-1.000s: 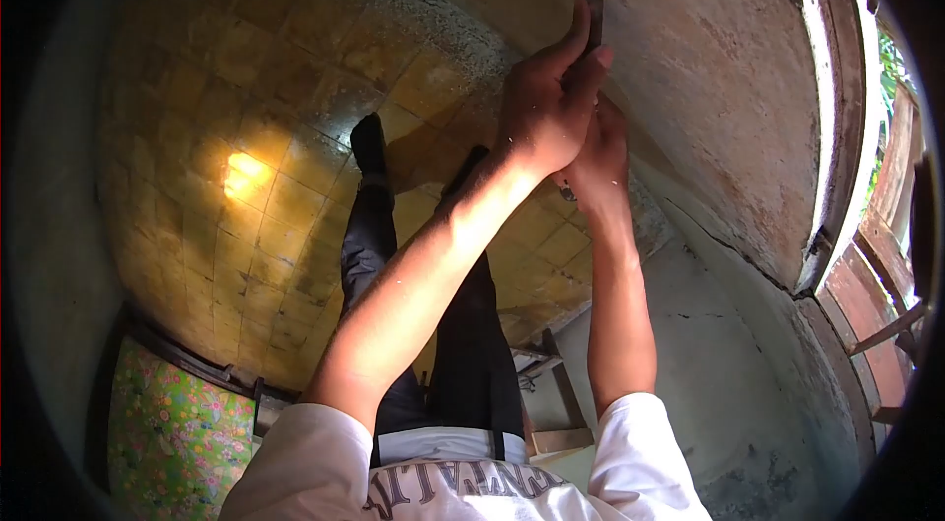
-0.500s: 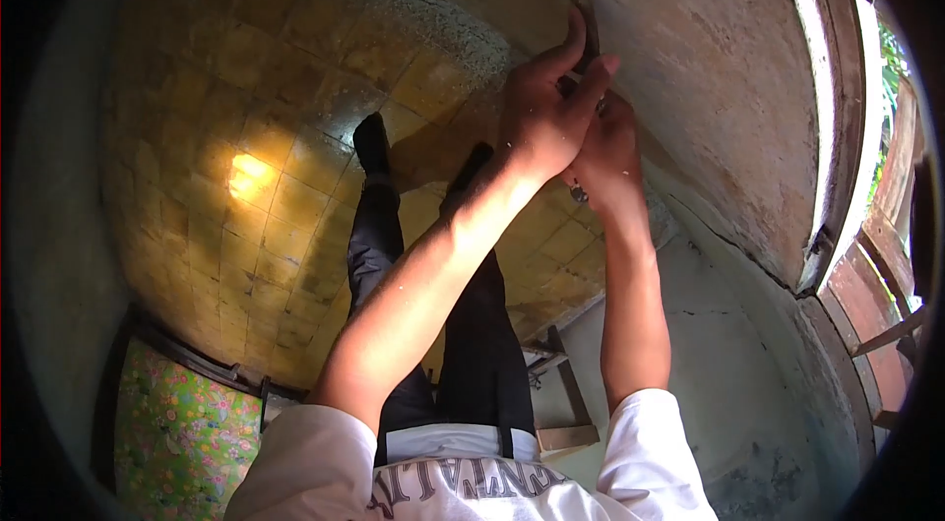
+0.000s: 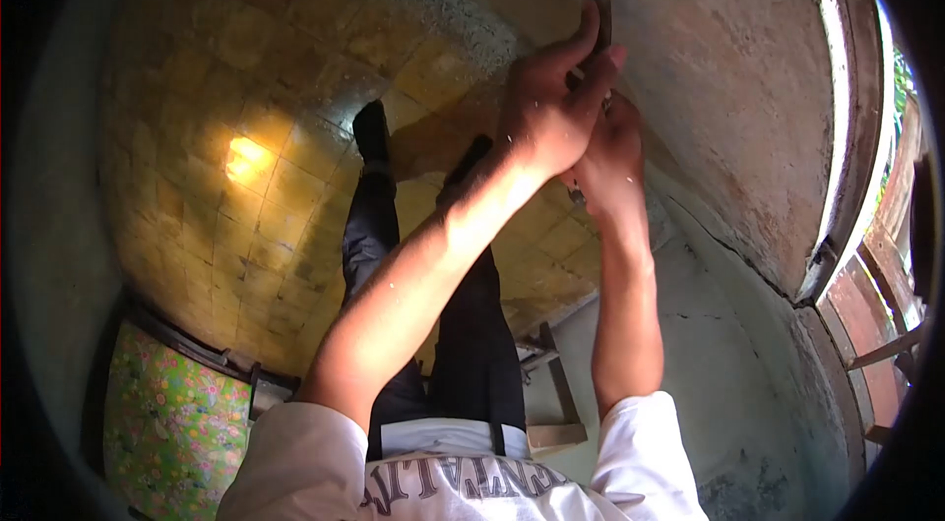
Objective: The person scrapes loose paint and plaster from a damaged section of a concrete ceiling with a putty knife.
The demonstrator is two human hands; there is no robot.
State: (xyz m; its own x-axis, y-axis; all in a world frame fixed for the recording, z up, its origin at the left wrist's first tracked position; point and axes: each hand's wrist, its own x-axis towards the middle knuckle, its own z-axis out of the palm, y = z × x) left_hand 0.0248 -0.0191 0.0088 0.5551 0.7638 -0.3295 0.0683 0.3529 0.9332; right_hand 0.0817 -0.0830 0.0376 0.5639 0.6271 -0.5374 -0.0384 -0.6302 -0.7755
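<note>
Both hands are together in the upper middle of the head view, against the worn plaster wall (image 3: 724,108). A narrow, flat, dark tool with a blade-like end (image 3: 603,11) projects beyond my fingers and overlaps the wall. My left hand (image 3: 546,118) is closed around it, the thumb lying along the blade. Just below, my right hand (image 3: 612,162) is wrapped around the lower part of the same tool. A small dark metallic piece (image 3: 577,194) shows under the right hand near the wrist. The fingers hide most of the tool's grip.
Yellow tiles (image 3: 266,216) cover the floor, with a bright sun patch on the left. A flower-patterned green cushion (image 3: 172,413) lies at lower left. Part of a wooden frame (image 3: 559,432) stands beside my legs. At the right is a window frame (image 3: 851,108); plaster is chipped at the top.
My hands and the tool have shifted slightly to the right along the wall, the blade now standing more upright. The grip looks the same, and the view has moved a little.
</note>
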